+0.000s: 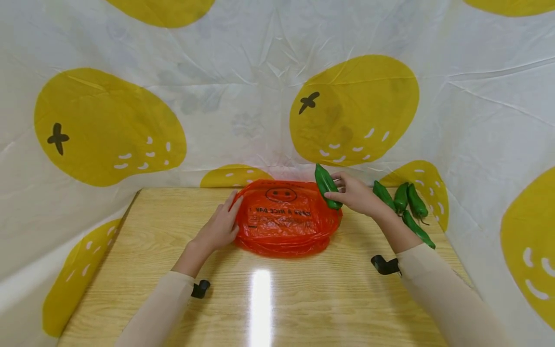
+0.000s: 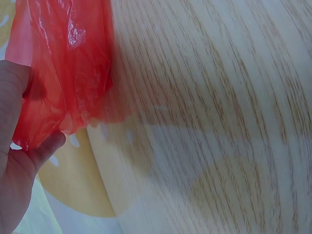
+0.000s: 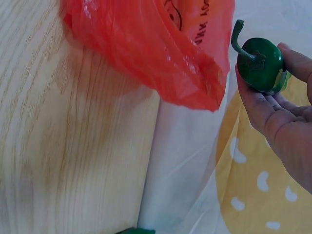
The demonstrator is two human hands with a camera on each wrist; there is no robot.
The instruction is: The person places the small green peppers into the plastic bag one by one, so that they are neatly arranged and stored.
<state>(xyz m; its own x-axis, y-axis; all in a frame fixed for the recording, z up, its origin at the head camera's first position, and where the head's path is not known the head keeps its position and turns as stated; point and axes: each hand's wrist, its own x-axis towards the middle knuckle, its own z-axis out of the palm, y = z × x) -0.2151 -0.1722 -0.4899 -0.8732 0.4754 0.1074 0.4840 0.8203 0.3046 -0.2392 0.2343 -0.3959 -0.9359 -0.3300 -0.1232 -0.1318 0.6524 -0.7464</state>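
A red plastic bag with a printed smiling face and mirrored lettering lies at the far middle of the table. At its left edge, my left hand holds the film, and in the left wrist view the thumb and fingers lie on the bag's side. My right hand grips a green pepper at the bag's right end. The right wrist view shows that pepper between thumb and fingers, its curved stem pointing away from the palm. Whatever is inside the bag is hidden.
Several more green peppers lie at the table's far right, partly behind the right forearm. The wooden table ends at a white sheet with yellow fruit prints, which hangs behind and on both sides.
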